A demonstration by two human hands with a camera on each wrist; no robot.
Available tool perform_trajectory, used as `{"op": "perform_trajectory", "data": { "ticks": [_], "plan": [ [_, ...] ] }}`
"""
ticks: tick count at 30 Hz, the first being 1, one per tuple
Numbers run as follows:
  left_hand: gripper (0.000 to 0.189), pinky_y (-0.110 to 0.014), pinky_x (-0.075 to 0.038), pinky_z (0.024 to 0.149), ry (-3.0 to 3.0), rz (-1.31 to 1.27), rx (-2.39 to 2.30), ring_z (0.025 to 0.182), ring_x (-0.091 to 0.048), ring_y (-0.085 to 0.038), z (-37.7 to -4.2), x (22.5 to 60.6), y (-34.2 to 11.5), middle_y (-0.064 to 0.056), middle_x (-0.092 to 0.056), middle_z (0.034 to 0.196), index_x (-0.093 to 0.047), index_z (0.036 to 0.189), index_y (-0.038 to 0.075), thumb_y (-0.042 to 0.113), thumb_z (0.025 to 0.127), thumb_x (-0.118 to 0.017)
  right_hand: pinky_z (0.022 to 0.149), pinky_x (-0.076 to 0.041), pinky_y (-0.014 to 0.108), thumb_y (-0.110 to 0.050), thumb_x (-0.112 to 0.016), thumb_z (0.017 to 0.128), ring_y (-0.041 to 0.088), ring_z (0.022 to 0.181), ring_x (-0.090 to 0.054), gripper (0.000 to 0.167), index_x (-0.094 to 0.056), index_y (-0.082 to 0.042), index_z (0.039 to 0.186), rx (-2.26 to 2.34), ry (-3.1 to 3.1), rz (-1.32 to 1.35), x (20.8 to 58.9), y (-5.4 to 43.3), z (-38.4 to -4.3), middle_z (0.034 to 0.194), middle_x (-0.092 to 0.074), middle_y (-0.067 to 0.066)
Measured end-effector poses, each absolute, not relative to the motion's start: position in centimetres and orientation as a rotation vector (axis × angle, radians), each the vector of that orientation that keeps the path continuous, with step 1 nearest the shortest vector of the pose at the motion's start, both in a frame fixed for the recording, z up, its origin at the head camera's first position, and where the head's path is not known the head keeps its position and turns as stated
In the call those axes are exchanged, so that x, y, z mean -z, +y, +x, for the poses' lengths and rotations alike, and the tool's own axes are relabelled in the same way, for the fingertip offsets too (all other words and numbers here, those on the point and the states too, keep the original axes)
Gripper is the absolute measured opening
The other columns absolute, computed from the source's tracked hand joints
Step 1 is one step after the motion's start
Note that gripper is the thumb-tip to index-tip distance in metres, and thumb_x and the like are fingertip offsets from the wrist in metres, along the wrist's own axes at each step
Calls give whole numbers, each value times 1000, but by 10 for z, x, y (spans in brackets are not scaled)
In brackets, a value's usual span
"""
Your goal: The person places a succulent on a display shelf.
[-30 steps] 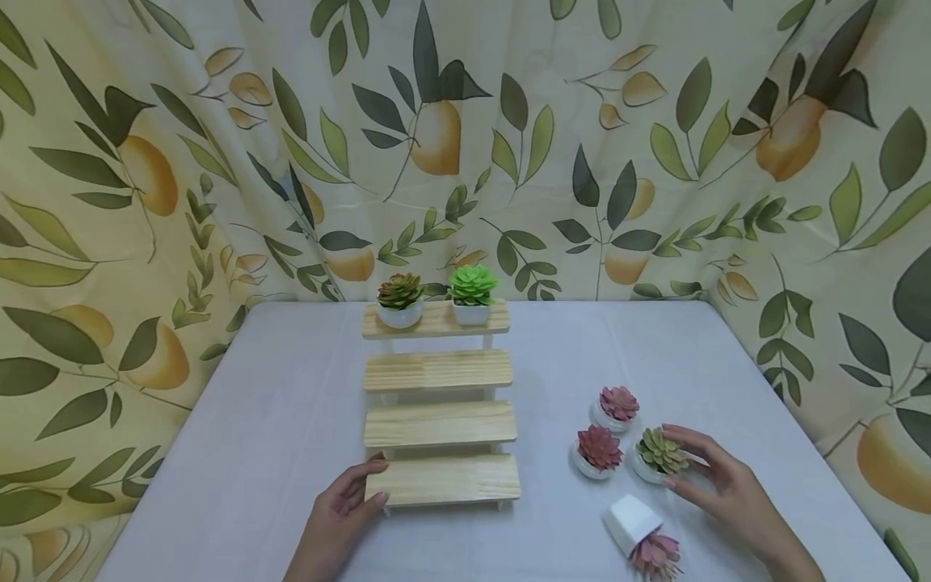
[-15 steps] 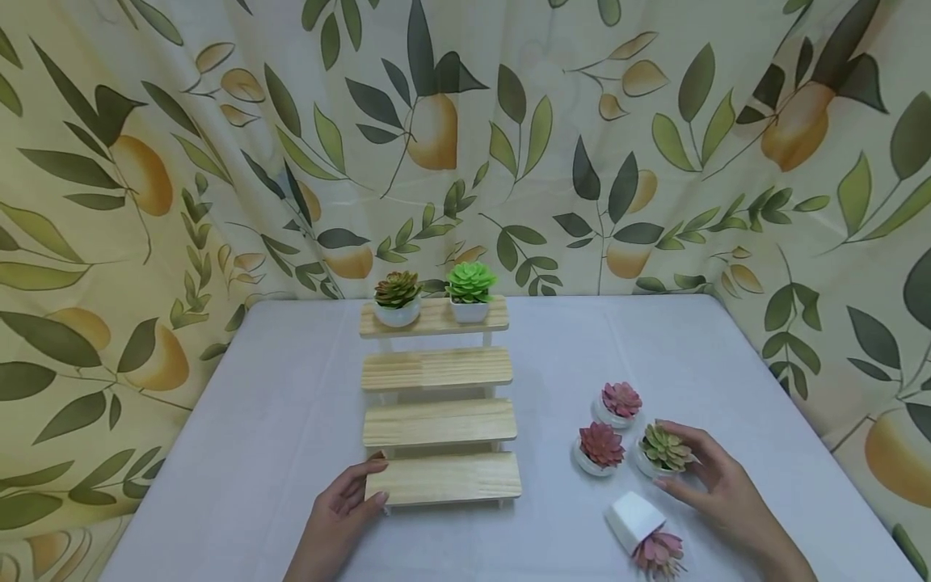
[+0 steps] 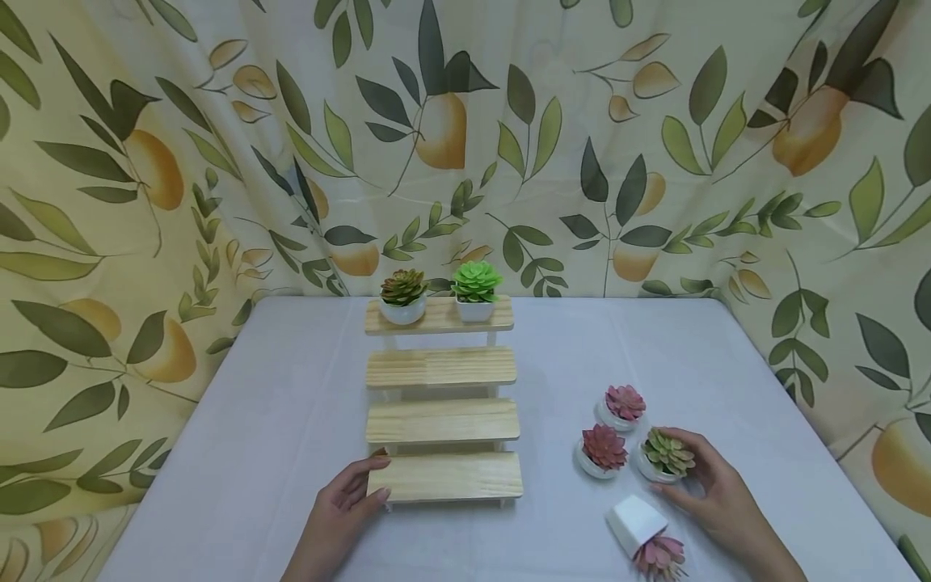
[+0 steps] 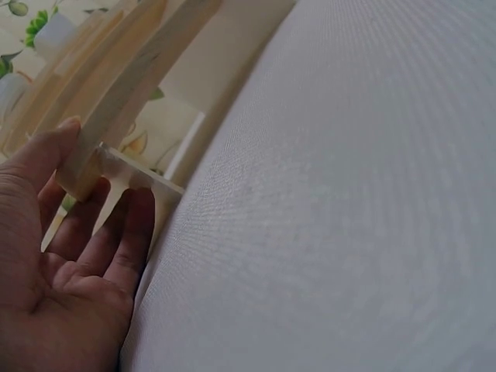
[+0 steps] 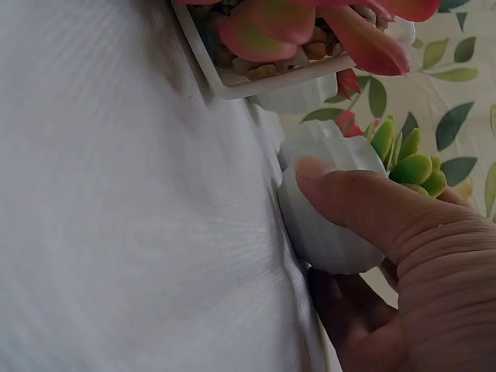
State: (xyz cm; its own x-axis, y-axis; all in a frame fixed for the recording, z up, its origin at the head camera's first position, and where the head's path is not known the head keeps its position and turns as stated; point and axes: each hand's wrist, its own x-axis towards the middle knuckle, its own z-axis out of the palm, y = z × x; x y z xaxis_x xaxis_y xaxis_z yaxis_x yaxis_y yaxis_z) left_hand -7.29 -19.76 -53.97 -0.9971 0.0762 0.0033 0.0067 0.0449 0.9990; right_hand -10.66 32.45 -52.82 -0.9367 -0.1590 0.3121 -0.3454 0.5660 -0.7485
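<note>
Left hand (image 3: pixel 338 508) gripping left edge of bottom shelf (image 3: pixel 451 477), right hand (image 3: pixel 718 495) well apart, gripping white pot (image 5: pixel 325 236) of green plant (image 3: pixel 669 451), tablecloth (image 3: pixel 551 396) spanning between

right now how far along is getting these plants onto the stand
Seemingly done: a brownish plant and a bright green plant stand on the top shelf. In hand: the right hand grips the pale green plant, and the left hand holds the bottom shelf by its left end. Likely left: a red plant and a dusty pink plant upright on the table, and a light pink plant tipped over.
</note>
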Motion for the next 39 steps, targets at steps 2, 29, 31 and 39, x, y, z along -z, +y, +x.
{"op": "perform_trajectory", "data": {
  "ticks": [2, 29, 31, 39],
  "plan": [
    [37, -21, -35, 111, 2226, 80, -2139, 144, -40, -24, -73, 540, -197, -12, -51, 152, -67, 131, 13, 16, 95, -77, 101, -35, 4, 9, -89, 73, -11, 131, -41, 82, -51, -6, 145, -1292, -2588, 415, 528, 324, -106, 139, -51, -19],
    [36, -22, -34, 111, 2209, 89, -2175, 144, -40, -21, -74, 544, -199, -8, -54, 150, -69, 129, 14, 14, 94, -78, 98, -42, 6, 9, -88, 76, -8, 127, -45, 84, -47, -4, 149, -1308, -2523, 354, 506, 308, -104, 142, -49, -16],
    [36, -21, -34, 111, 2215, 73, -2165, 144, -41, -21, -74, 544, -198, -7, -55, 149, -70, 128, 16, 15, 93, -79, 99, -41, 6, 10, -86, 77, -7, 129, -45, 84, -46, -3, 150, -1334, -2512, 353, 505, 306, -103, 143, -48, -15],
    [36, -22, -35, 110, 2236, 82, -2167, 143, -42, -22, -75, 544, -198, -8, -56, 149, -70, 128, 17, 16, 93, -79, 100, -43, 9, 13, -85, 77, -2, 131, -47, 86, -45, -5, 151, -1337, -2466, 406, 486, 288, -109, 146, -51, -4]
  ]
}}
